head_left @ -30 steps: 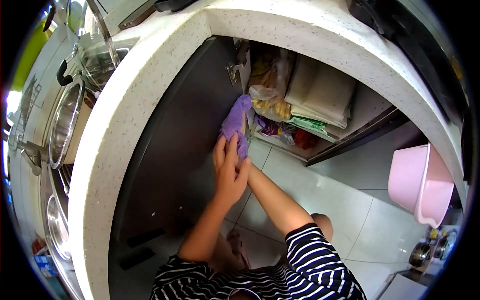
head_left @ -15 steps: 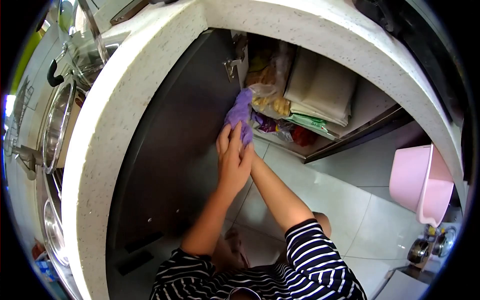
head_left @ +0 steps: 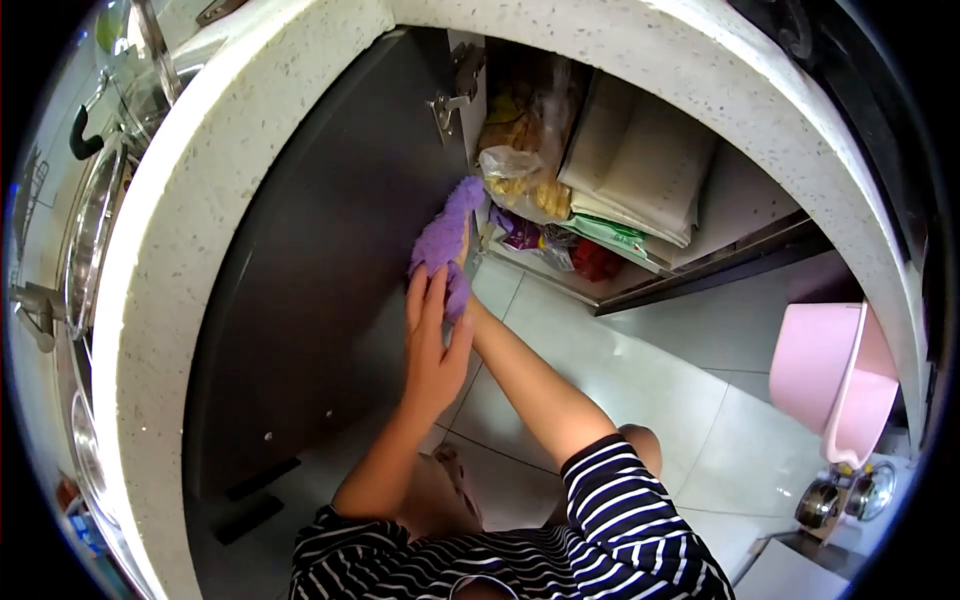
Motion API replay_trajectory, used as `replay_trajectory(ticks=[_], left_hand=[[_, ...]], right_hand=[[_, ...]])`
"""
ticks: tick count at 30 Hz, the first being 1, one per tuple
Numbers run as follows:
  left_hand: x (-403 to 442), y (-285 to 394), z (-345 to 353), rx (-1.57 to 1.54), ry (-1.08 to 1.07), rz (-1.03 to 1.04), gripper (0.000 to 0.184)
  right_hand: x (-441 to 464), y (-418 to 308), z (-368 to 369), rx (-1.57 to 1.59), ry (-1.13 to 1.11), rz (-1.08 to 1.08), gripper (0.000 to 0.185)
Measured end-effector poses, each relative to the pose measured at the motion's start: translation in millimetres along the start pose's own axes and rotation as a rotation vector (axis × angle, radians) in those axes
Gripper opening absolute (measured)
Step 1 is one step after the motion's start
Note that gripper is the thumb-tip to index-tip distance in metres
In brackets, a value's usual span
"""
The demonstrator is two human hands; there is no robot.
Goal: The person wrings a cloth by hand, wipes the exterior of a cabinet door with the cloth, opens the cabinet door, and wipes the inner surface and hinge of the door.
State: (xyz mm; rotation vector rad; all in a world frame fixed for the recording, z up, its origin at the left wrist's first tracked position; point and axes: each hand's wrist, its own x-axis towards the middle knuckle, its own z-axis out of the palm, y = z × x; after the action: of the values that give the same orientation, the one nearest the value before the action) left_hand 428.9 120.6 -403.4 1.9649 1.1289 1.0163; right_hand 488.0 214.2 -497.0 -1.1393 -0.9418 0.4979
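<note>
A fluffy purple cloth [head_left: 439,240] lies against the inner face of a dark cabinet door [head_left: 310,250], near its edge by the open cabinet. My left hand [head_left: 435,355] rests on the cloth's lower part, its fingers stretched out and the thumb apart. Mostly hidden behind the cloth, my right hand [head_left: 465,246] shows only a narrow strip of skin along the cloth's right side; the cloth is wrapped against it. A metal hinge [head_left: 445,115] sits above the cloth.
The cabinet holds plastic bags of food [head_left: 525,185], folded pale sheets [head_left: 640,160] and a red bag [head_left: 597,262]. A speckled countertop [head_left: 150,290] curves around the door. A pink basin [head_left: 815,365] is at the right, with metal pots [head_left: 819,503] below it. Tiles [head_left: 610,370] cover the floor.
The view has shifted, moving the door and cabinet left and upward in the picture. Both hands and the purple cloth have moved slightly down the door, away from the hinge.
</note>
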Motion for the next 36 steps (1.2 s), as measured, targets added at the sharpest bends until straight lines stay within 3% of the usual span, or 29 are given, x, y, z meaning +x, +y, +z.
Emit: replay_trajectory(ticks=[5,7,10,13,16,18,23,27,30,31,34,36], left_hand=[[-11.7,0.8,4.5,0.213,0.094,0.066,0.051],[-31.2,11.0,-9.0,0.365,0.201,0.169,0.049],[-67.3,15.2,-25.3,0.428,0.483,0.264,0.044],[-75.9,11.5,-37.8,0.258,0.678,0.481,0.041],[-99.6,-4.2,-40.3,0.376,0.643,0.276,0.042],[-110.3,-12.6,-38.4,0.421,0.486,0.119,0.043],[-118.8,-29.1,-18.8,0.320,0.163,-0.133,0.047],[-132.6,-9.9,-32.7,0.505,0.244,-0.053,0.045],[-171.3,-15.6,-35.5,0.486,0.676,0.100,0.046],[-183.5,-21.8,-44.8,0.436,0.729,0.171,0.050],[-169.8,-3.4,-40.5,-0.164,1.006,0.216,0.055],[-169.8,-0.3,-47.6,-0.066,0.987,-0.007,0.055]], right_hand=[[-37.4,-4.9,-32.9,0.510,-0.479,0.679,0.069],[-55.7,-24.0,-30.3,0.394,-0.552,0.595,0.071],[-48.0,-133.1,-13.3,0.009,-0.431,0.009,0.073],[-59.1,-155.6,-5.5,-0.050,-0.508,-0.301,0.063],[-68.3,-130.2,7.5,-0.161,-0.392,-0.583,0.056],[-82.3,-73.4,12.4,-0.287,-0.301,-0.707,0.053],[-161.3,15.0,-4.1,-0.276,-0.390,-0.378,0.051],[-200.2,-12.4,-3.9,-0.140,-0.470,-0.168,0.049],[-195.3,-82.9,24.0,-0.084,-0.411,-0.329,0.048],[-188.0,-105.5,31.6,-0.066,-0.412,-0.406,0.048],[-163.1,-134.5,31.3,-0.023,-0.477,-0.629,0.046],[-159.4,-118.0,33.6,-0.025,-0.458,-0.756,0.045]])
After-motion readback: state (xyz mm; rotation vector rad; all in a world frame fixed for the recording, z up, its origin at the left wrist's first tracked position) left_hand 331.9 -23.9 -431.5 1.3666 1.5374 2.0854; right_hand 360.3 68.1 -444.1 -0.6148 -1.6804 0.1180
